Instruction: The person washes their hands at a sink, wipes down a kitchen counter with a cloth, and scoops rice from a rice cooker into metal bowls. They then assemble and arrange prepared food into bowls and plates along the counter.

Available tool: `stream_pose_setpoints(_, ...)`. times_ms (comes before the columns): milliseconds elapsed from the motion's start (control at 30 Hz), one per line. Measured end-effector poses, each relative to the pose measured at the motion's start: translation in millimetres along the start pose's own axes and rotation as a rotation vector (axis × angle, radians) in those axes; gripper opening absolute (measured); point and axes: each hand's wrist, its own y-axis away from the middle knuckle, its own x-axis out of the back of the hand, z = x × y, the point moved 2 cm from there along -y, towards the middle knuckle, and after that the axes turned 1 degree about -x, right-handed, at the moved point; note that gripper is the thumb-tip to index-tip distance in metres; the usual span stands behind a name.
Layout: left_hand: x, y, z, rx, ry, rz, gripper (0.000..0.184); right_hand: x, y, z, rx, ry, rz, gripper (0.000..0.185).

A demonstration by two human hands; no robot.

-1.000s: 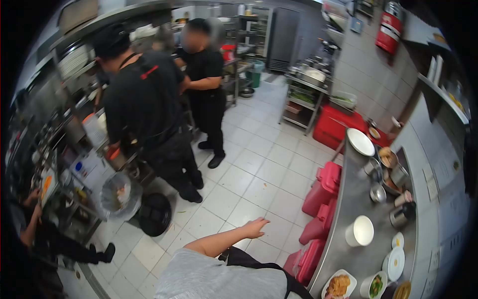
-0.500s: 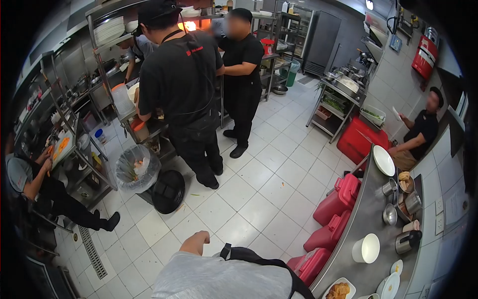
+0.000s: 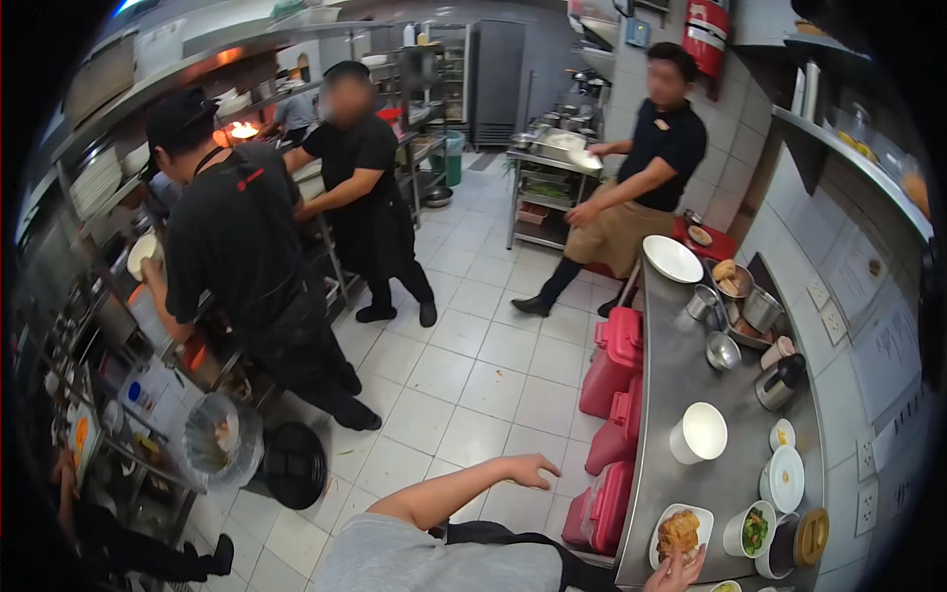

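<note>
My left hand point(image 3: 534, 472) is stretched out over the floor beside the red lidded bins, fingers apart and holding nothing. At the counter's near end, my right hand point(image 3: 677, 570) is at the near edge of a white dish point(image 3: 702, 521) of browned, fried-looking food point(image 3: 678, 531). Its fingers look extended and spread; whether they touch the food or the dish rim is unclear. To its right is a white bowl point(image 3: 735, 538) of green vegetables point(image 3: 756, 531). A tall white bowl point(image 3: 698, 432) stands farther up the steel counter point(image 3: 651, 395).
Red lidded bins point(image 3: 614, 434) stand along the counter's left side. A person point(image 3: 651, 148) holding a white plate is stepping onto the aisle at its far end. Two people in black point(image 3: 242, 217) work at the left shelves, near a lined trash bin point(image 3: 222, 444) and black lid point(image 3: 288, 464).
My view has turned right. My left arm has reached farther out, and my right hand has come into view at the dish. The person at the right has stepped into the aisle.
</note>
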Motion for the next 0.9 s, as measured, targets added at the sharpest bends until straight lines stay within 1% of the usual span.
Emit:
stream_pose_setpoints(33, 2.4, -17.5, 22.2, -0.055, 0.203, -0.033, 0.050, 3.0, -7.3, -7.0, -0.049, -0.059, -0.017, 0.037)
stream_pose_setpoints(67, 4.3, -30.1, 54.8, -0.100, 0.410, -0.070, 0.050, -5.1, -4.7, 4.2, -0.050, -0.143, 0.040, 0.041)
stream_pose_setpoints(133, 6.2, -59.6, 101.5, -0.168, 0.405, -0.220, 0.051, 8.5, -14.5, -3.1, -0.111, -0.291, -0.021, 0.043)
stream_pose_setpoints(167, 6.3, -68.4, 126.9, -0.173, 0.357, -0.255, 0.051, 13.0, -21.5, -4.3, -0.132, -0.365, -0.043, 0.044)
stream_pose_setpoints(200, 8.8, -75.0, 149.5, -0.178, 0.305, -0.282, 0.052, 14.1, -21.8, -1.3, -0.114, -0.234, 0.062, 0.046)
stream_pose_setpoints(300, 4.9, -90.8, 193.1, -0.056, 0.333, -0.634, 0.055, 27.0, -20.5, 13.5, -0.398, -0.703, -0.151, 0.045)
stream_pose_setpoints(333, -24.8, -114.5, 172.4, -0.182, 0.406, -0.771, 0.053, 41.4, -19.2, 19.2, -0.361, -1.046, -0.147, 0.044)
stream_pose_setpoints(400, 7.9, -92.6, 213.0, -0.122, 0.520, -0.902, 0.049, 84.4, -12.1, 32.0, -0.266, -1.716, -0.065, 0.043)
stream_pose_setpoints(433, 20.5, -78.8, 226.6, -0.089, 0.559, -1.000, 0.048, 102.9, -3.9, 38.5, -0.189, -2.032, 0.034, 0.042)
stream_pose_setpoints(467, 16.8, -76.6, 219.5, -0.077, 0.599, -0.968, 0.046, 118.9, -4.4, 47.8, 0.043, -2.326, 0.058, 0.044)
stream_pose_setpoints(500, 14.0, -81.0, 206.6, -0.077, 0.622, -0.960, 0.045, 131.4, -2.0, 54.6, 0.199, -2.470, 0.076, 0.041)
stream_pose_setpoints(533, 13.2, -84.1, 191.8, -0.046, 0.623, -0.998, 0.047, 145.0, -2.5, 59.2, 0.369, -2.610, 0.071, 0.039)
stream_pose_setpoints(567, 18.2, -83.8, 192.5, -0.046, 0.677, -0.991, 0.048, 153.7, -2.2, 55.3, 0.398, -2.646, 0.060, 0.037)
stream_pose_setpoints(600, 16.3, -86.5, 191.6, -0.020, 0.638, -0.959, 0.048, 154.0, 6.5, 54.2, 0.292, -2.208, 0.020, 0.031)
stream_pose_setpoints(633, 16.9, -85.8, 201.1, 0.066, 0.670, -0.916, 0.047, 162.8, 5.2, 44.7, 0.102, -1.975, -0.061, 0.029)
stream_pose_setpoints(667, 12.5, -92.8, 198.4, 0.134, 0.655, -0.887, 0.051, 172.8, 5.2, 36.6, -0.051, -1.711, -0.176, 0.027)
stream_pose_setpoints(700, 0.7, -107.7, 185.0, 0.142, 0.663, -0.861, 0.045, 184.3, 6.9, 29.3, -0.161, -1.473, -0.312, 0.026)
stream_pose_setpoints(733, -7.3, -113.6, 192.7, 0.160, 0.577, -0.819, 0.043, 178.9, 10.9, 27.0, 0.045, -1.770, -0.211, 0.031)
stream_pose_setpoints(767, -10.8, -120.6, 203.1, 0.170, 0.506, -0.750, 0.041, 184.7, 17.3, 27.2, 0.096, -2.007, -0.022, 0.033)
stream_pose_setpoints(800, -18.7, -130.2, 212.7, 0.138, 0.455, -0.760, 0.041, 190.4, 23.6, 28.5, 0.196, -2.242, 0.153, 0.036)
stream_pose_setpoints(833, -27.2, -133.9, 218.5, 0.112, 0.419, -0.737, 0.042, 195.0, 31.0, 40.8, 0.406, -2.249, 0.218, 0.044)
stream_pose_setpoints(900, -31.9, -140.5, 225.1, 0.072, 0.386, -0.659, 0.043, 203.9, 43.2, 52.2, 0.496, -2.110, 0.165, 0.051)
